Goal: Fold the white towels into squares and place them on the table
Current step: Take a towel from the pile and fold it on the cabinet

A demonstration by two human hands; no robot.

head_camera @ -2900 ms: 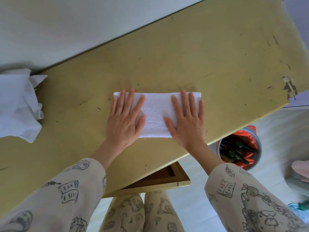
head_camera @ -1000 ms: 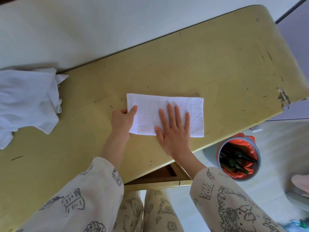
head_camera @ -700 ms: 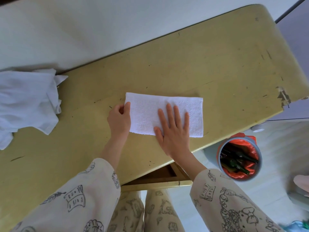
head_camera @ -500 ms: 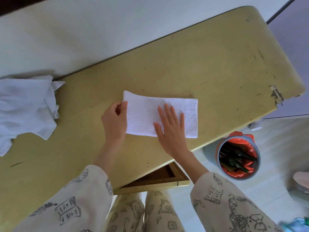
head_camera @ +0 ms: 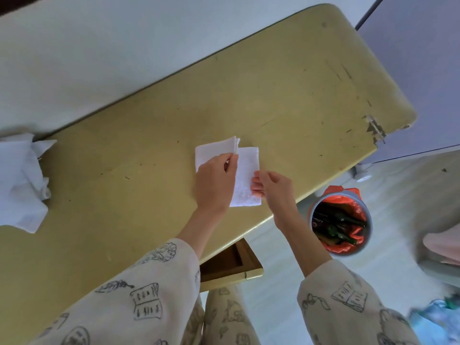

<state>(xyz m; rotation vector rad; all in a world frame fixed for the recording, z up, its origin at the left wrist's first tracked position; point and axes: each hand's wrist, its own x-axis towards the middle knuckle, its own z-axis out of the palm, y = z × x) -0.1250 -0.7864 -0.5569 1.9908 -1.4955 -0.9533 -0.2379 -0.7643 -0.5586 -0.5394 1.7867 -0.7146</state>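
Closest in, patterned sleeves (head_camera: 149,290) and trousers (head_camera: 224,317) printed with little books and flowers fill the bottom of the view. An open drawer (head_camera: 229,262) juts out from under the near edge of the table (head_camera: 286,78).

To the right, on the floor beside the table, stands a grey bin (head_camera: 341,224) lined with an orange bag and holding dark green bottles.

On the table, near its front edge, lies the towel (head_camera: 246,175). It is white, with a nubbly terry surface, and folded into a narrow band; its left half is turned up and over the right half, the doubled edge standing slightly raised at the far end, so the layers show there as thin lines. The lower part lies flat on the yellow top.

The left hand (head_camera: 215,185) pinches the raised flap between thumb and fingers near the fold, knuckles up. The right hand (head_camera: 272,188) sits at the towel's right edge, fingers curled, their tips on the cloth; whether it grips the edge or only touches it I cannot tell.

Further left, at the table's far side by the wall (head_camera: 99,46), a crumpled heap of white cloth (head_camera: 20,180) lies loose, well apart from the towel.
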